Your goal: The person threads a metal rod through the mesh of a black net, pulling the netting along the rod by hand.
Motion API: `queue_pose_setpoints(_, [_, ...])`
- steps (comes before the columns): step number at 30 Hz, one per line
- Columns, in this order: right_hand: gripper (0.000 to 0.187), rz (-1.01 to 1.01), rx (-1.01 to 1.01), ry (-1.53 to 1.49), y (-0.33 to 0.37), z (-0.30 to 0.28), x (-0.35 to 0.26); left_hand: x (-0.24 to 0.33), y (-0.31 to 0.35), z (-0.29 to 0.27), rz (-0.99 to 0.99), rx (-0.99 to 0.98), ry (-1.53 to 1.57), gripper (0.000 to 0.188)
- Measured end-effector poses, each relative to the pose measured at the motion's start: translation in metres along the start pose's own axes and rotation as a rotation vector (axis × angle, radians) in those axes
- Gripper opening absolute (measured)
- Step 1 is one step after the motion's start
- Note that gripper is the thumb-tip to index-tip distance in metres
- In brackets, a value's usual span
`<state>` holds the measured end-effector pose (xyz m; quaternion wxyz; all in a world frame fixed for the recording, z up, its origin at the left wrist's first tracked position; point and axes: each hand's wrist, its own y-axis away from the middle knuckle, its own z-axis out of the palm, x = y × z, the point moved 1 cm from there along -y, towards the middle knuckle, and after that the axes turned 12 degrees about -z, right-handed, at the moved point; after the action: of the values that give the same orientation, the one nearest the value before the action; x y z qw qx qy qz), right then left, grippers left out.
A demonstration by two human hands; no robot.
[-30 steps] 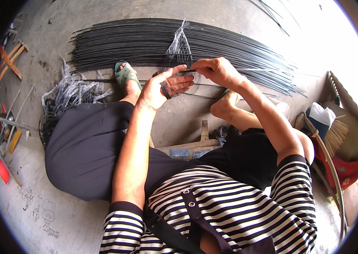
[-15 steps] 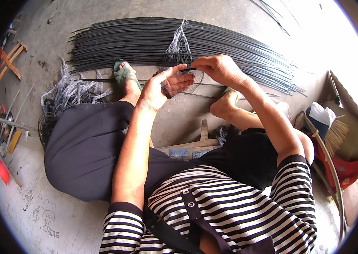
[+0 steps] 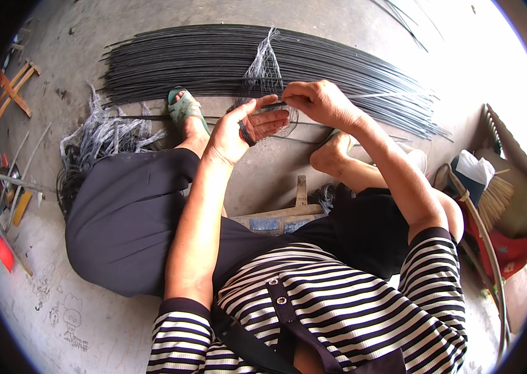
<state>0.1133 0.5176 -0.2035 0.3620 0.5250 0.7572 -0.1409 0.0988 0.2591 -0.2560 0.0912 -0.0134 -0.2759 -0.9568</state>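
My left hand [image 3: 244,128] is palm up with its fingers stretched out and a dark band across the palm. Fine see-through netting [image 3: 291,124] hangs beside those fingers. My right hand [image 3: 319,103] has finger and thumb pinched at the tip of the left hand, on a short black rod [image 3: 276,105] that lies partly behind the fingers. Beyond both hands, a whitish bunch of netting [image 3: 264,62] spreads over a wide bundle of long thin black rods [image 3: 182,59] on the floor.
Tangled grey netting [image 3: 104,134] lies left of my slippered foot [image 3: 185,112]. A low wooden stool [image 3: 276,221] shows between my legs. Wooden frame pieces [image 3: 14,93] are at far left. At right stand a straw brush [image 3: 494,193] and a red bag [image 3: 516,255].
My hands have barely moved; the left has shifted slightly to the right. Less of the short black rod shows between them.
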Motion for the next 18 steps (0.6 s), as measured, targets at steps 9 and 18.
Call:
queue_pose_setpoints(9, [0.017, 0.094, -0.022, 0.043, -0.002, -0.009, -0.001, 0.002, 0.003, 0.003, 0.050, 0.087, -0.059, 0.059])
queue_pose_setpoints(18, [0.025, -0.093, 0.001, -0.293, 0.000, 0.004, -0.008, 0.001, 0.003, 0.012, 0.065, 0.146, -0.071, 0.058])
